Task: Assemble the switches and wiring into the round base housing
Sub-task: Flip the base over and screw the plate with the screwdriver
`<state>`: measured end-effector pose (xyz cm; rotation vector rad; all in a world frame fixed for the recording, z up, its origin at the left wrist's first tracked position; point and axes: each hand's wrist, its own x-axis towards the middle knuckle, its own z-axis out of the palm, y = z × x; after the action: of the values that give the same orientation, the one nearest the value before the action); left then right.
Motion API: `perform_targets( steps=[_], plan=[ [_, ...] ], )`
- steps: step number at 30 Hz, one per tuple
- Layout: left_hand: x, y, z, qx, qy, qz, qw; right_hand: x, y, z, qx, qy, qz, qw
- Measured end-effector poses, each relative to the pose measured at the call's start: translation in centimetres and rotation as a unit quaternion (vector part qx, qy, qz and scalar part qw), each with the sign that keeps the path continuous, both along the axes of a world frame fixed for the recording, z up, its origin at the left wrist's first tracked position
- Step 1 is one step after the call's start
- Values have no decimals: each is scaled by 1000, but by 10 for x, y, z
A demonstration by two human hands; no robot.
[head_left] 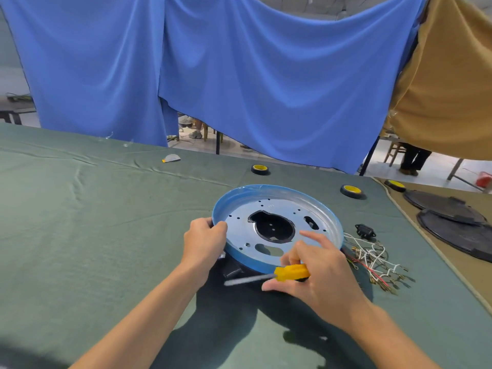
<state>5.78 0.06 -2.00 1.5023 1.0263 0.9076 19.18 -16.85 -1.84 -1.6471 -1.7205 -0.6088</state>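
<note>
The round base housing point(277, 206), a silver metal disc with a blue film rim and a dark centre hole, lies tilted on the green cloth. My left hand point(205, 238) grips its left rim. My right hand point(316, 267) holds a yellow-handled screwdriver point(291, 272) at the housing's near edge, shaft pointing left, index finger stretched over the disc. A bundle of white and red wires with brass terminals point(378, 262) lies to the right. A small black switch part point(366, 231) sits beside the wires.
Two black-and-yellow tape rolls point(261, 169) point(352, 191) lie behind the housing, a third point(394, 184) at the far right. Dark round covers point(452, 227) rest on the tan cloth at right. A grey scrap point(171, 157) lies far back. Blue and tan drapes hang behind.
</note>
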Motion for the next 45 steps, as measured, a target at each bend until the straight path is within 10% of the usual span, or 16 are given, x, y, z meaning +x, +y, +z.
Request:
perform_targets(
  steps=[19,35,45],
  plan=[
    [0,14,-3,-37,0,-20,999,-13,-3,12,-49,-58,39,996],
    [14,45,38,-13,195,-43,980,45,35,50,-156,196,-209,945],
    [15,39,40,-53,200,-50,977,46,32,27,-64,336,-284,895]
  ],
)
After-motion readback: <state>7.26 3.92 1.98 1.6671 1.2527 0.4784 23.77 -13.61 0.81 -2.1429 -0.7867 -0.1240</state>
